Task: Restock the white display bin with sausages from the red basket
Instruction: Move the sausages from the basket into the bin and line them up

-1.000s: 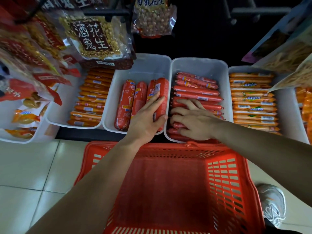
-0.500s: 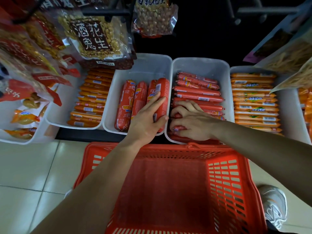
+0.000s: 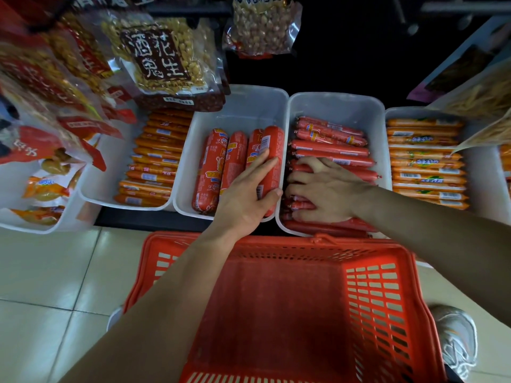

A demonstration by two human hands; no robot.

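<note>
The red basket (image 3: 373,299) stands on the floor in front of me, and no sausage shows inside it. A white display bin (image 3: 337,106) holds several thin red sausages (image 3: 331,152) lying crosswise. My right hand (image 3: 329,192) lies palm down on them, fingers apart, with the fingertips curled over their left ends by the bin wall. The neighbouring white bin (image 3: 243,106) holds three thick red sausages (image 3: 210,170) set lengthwise. My left hand (image 3: 246,194) grips the rightmost one, fingers on top and thumb round its right side.
Bins of orange sausages sit at the left (image 3: 152,161) and right (image 3: 425,161). Bagged peanuts (image 3: 160,56) and other snack bags hang above the bins. The floor is pale tile (image 3: 49,272). My shoe (image 3: 456,338) stands right of the basket.
My right hand's fingers have drawn in and curled down over the thin sausages' left ends. My left hand has stayed on the thick sausage.
</note>
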